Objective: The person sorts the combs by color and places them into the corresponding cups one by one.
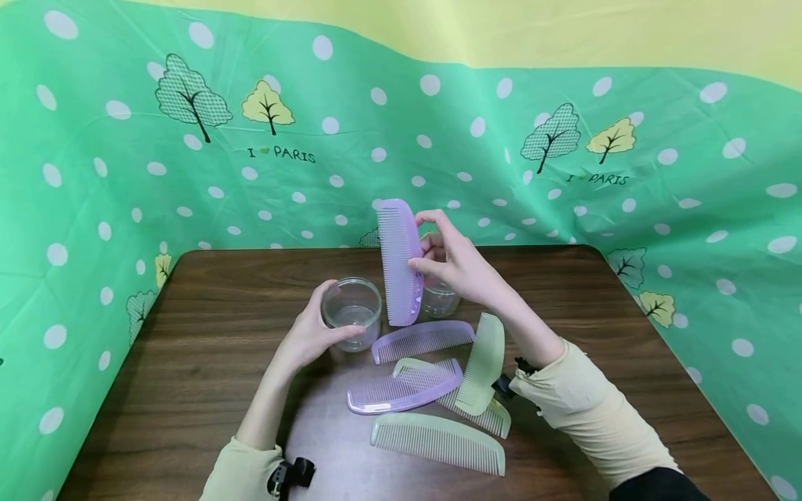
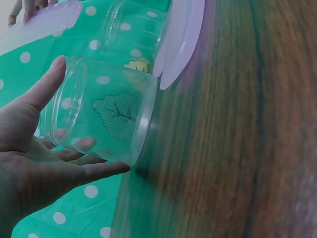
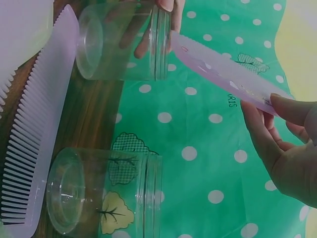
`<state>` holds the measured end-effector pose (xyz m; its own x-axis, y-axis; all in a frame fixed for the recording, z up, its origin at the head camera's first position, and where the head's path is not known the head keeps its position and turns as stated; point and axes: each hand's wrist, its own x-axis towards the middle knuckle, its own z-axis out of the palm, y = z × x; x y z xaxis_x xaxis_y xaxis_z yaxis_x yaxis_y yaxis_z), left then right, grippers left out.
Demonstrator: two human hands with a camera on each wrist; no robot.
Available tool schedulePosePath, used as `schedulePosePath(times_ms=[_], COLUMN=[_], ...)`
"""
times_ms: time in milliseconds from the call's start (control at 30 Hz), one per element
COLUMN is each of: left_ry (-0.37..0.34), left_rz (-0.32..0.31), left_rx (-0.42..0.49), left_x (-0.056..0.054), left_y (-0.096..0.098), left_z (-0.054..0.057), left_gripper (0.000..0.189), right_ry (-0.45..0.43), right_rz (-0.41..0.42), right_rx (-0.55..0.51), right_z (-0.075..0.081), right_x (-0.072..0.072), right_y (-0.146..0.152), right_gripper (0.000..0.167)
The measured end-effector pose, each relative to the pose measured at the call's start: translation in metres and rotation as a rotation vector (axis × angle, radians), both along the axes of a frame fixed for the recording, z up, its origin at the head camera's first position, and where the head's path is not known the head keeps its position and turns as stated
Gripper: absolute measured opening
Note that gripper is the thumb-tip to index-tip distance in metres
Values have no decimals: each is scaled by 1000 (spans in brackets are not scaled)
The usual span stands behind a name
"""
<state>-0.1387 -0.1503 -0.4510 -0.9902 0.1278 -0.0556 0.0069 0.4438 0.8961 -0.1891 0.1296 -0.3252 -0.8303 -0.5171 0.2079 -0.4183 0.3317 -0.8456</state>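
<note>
In the head view my left hand (image 1: 311, 330) holds a clear, open-topped jar (image 1: 353, 314), which stands on the table. Thumb and fingers lie around the jar's wall, as the left wrist view of the jar (image 2: 111, 111) also shows; nothing is seen inside it. My right hand (image 1: 457, 264) pinches a purple comb (image 1: 401, 268) by its spine, upright above the table just right of that jar. Seen from the right wrist, the comb (image 3: 223, 72) is tilted near the held jar's rim. Behind the right hand stands a second clear jar (image 1: 441, 300), partly hidden.
Nearer me lie two purple combs, one by the jars (image 1: 426, 339) and one lower (image 1: 404, 391). A green comb (image 1: 485, 365) overlaps another green comb (image 1: 498, 421), and a third green comb (image 1: 438, 442) lies at the front. Green dotted cloth (image 1: 351, 153) surrounds the wooden table (image 1: 188, 390).
</note>
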Motion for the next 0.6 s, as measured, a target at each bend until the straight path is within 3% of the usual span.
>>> schedulePosePath(times_ms=[400, 600], left_ry=[-17, -14], left_rz=[-34, -65], left_rx=[11, 34], left_x=[3, 0], left_y=[0, 0], left_z=[2, 0], left_gripper=[102, 102], right_ry=[-10, 19], right_rz=[-98, -100], right_rx=[-102, -128], right_z=[4, 0], right_x=[-4, -9], right_y=[-15, -22], right_gripper=[59, 58])
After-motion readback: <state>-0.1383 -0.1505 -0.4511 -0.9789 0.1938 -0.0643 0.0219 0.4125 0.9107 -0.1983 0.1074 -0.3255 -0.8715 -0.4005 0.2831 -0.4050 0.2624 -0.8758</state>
